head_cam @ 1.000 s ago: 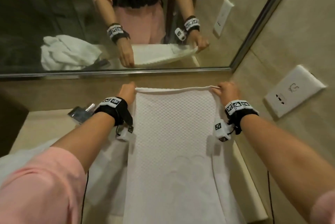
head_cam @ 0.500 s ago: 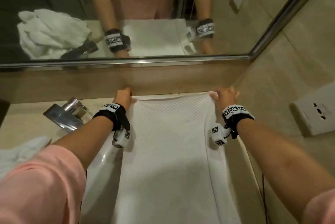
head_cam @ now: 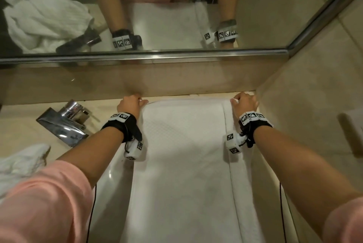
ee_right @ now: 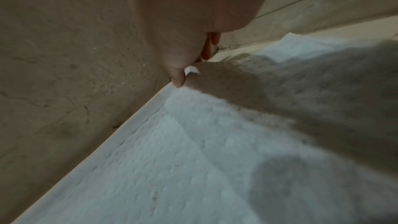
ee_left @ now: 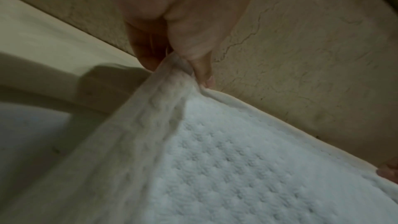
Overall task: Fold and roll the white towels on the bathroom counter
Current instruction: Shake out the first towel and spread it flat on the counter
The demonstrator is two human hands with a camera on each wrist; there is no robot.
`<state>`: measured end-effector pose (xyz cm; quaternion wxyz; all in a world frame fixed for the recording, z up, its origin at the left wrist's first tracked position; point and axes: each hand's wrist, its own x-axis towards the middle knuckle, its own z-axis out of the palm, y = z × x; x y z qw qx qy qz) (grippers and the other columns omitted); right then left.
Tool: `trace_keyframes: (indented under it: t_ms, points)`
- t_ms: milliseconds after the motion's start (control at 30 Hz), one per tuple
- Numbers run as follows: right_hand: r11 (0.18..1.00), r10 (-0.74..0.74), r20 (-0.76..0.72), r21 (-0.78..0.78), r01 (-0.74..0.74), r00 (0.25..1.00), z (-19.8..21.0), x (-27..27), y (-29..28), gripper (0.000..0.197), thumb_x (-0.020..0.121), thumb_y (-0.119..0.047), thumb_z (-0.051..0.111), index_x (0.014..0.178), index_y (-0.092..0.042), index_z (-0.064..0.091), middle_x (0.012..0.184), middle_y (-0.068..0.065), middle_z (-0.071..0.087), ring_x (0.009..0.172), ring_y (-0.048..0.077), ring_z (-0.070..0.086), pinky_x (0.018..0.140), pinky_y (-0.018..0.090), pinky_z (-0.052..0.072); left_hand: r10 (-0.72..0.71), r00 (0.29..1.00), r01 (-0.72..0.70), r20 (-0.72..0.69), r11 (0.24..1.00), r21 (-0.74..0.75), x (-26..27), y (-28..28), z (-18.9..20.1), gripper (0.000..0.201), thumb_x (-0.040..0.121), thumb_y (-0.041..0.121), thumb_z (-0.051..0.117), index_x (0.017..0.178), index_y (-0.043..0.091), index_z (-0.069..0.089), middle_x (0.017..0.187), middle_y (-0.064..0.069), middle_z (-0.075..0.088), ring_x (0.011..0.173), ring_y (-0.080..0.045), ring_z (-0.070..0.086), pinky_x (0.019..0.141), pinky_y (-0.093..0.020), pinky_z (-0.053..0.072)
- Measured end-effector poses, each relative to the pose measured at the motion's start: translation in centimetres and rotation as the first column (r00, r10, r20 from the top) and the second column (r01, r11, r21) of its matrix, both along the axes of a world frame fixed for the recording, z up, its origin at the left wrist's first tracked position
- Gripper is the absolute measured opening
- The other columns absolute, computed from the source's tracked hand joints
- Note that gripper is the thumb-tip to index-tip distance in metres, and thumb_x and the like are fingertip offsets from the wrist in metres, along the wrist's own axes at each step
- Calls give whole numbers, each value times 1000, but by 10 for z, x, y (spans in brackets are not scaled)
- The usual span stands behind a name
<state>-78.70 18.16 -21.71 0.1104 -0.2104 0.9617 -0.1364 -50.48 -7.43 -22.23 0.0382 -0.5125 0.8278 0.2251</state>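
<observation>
- White towel [head_cam: 184,164] is laid lengthwise over the sink [head_cam: 110,187], long axis running from the backsplash toward the person;
- far corners are pinched by left hand [head_cam: 128,105] and right hand [head_cam: 245,102].

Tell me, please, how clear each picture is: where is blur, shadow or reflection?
Head view: dim warm light, bent edges, the mirror reflecting both arms and the towel. Left wrist view: soft and blurred, the left hand pinching a towel corner. Right wrist view: also blurred, a grey shadow across the towel beside the right hand.
</observation>
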Motion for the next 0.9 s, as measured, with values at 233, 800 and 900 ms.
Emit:
trace_keyframes:
  t_ms: [233,800,900]
  points:
    - [988,-151,0,-2,151,988,4,13,22,36,93,-28,54,117,0,53,125,18,52,120,35,42,102,41,33,154,988,-154,-8,987,34,-4,4,-6,40,93,49,50,99,11,62,100,-19,64,93,-38,60,72,-36,43]
    - [921,-388,311,175,348,868,10,31,69,50,93,-25,49,133,4,45,133,23,49,121,38,48,96,40,41,442,888,-429,-125,896,119,11,31,-5,62,90,33,59,130,-8,33,135,-23,35,122,-40,40,97,-48,39]
    - [923,-383,315,170,346,868,11,31,75,43,95,-27,47,124,3,55,124,21,57,114,36,54,88,35,44,519,852,-489,-67,835,252,13,38,-3,63,92,32,56,134,-5,25,140,-21,26,121,-42,44,97,-48,42]
